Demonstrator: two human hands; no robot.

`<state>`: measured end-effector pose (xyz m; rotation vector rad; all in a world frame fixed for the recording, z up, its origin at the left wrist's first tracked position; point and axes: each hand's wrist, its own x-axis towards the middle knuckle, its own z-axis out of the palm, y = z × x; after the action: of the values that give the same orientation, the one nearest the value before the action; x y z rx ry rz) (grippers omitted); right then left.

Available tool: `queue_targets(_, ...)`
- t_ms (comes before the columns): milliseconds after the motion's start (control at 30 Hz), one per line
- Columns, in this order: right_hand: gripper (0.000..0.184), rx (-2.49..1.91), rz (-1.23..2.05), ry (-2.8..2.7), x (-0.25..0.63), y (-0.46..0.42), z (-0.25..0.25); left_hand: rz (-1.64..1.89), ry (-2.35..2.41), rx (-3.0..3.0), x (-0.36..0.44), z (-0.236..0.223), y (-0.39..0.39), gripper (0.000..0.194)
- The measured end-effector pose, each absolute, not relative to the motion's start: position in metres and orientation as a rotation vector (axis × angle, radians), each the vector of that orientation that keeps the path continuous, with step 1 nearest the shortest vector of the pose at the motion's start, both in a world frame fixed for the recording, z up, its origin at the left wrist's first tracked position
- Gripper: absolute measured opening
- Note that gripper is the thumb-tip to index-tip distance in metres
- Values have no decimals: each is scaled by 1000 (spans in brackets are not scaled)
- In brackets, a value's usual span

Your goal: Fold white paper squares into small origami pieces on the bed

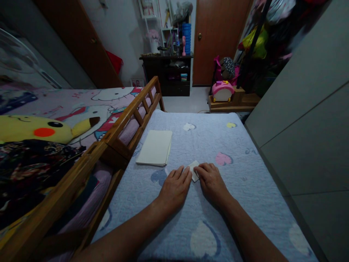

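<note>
- Your left hand (174, 189) lies palm down, its fingers (181, 174) together and slightly curved, with the fingertips touching or just beside the left edge of a small folded piece of white paper (194, 171).
- Your right hand (211, 183) mirrors it, with its fingers (203, 171) close together and their tips resting on the paper's right side. The hands are just apart, with the paper between them. Your thumbs are hidden, so you cannot tell whether either hand pinches the paper.
- Counted, there are two hands, one folded piece and one neat stack of white paper (154, 147). The stack lies up and to the left of your hands, well clear of them, and its sheets are too thin to count.
- Both papers rest on a pale blue quilt (240, 182) printed with hearts, spread over a bed.
- Left of the quilt runs a wooden bed rail (133, 112). Beyond it is a second bed with Hello Kitty bedding (114, 95) and a yellow Pikachu plush (35, 129).
- Ahead are a dark cabinet (166, 74), a brown wooden door (218, 40) and a pink toy case (223, 91).
</note>
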<state>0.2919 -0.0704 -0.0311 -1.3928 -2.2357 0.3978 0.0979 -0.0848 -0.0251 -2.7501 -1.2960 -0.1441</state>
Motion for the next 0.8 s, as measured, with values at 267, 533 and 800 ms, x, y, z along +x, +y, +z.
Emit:
queue_targets(267,50,-1467,320,-2361,286,-72,-27,-301,-1243,-2690,99,-31,-94,39)
queue_targets(533,48,-1565,345,-2467,278,-69,-9,-302,-1233,-2706,97,-33,-94,43)
queue_targets(800,46,-1573,333,-2414,282,-67,-6,-139,-1317,-2772,101,-28,-94,39)
